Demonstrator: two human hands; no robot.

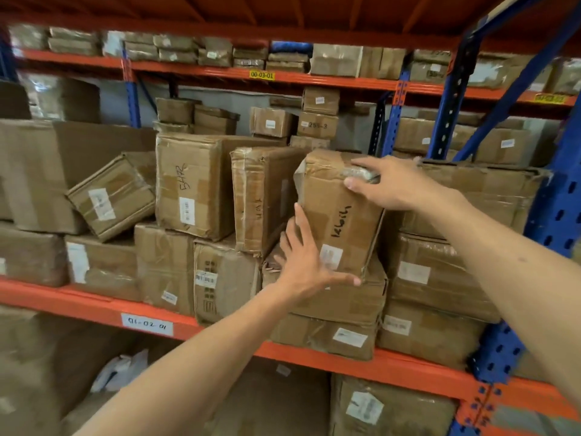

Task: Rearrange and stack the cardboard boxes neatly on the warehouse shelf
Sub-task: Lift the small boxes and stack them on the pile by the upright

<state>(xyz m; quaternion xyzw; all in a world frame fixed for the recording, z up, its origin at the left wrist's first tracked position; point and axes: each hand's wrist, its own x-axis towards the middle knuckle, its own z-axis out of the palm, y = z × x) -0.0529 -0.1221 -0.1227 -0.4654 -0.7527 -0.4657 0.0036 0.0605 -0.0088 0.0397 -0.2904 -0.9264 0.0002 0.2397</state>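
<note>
A taped cardboard box with black handwriting [338,215] stands tilted on the middle shelf, resting on a flattened box [342,302]. My right hand [390,184] grips its upper right corner, thumb on the front face. My left hand [306,262] presses its lower left edge, fingers spread, thumb along the bottom. Left of it stand an upright narrow box [264,199] and a box marked in pen [191,184]. A smaller box [110,196] leans askew further left.
The orange shelf beam [94,305] runs below the boxes, with a blue upright [547,215] at the right. Large boxes [456,265] are stacked to the right of the held box. More boxes fill the upper and lower shelves and the rear row.
</note>
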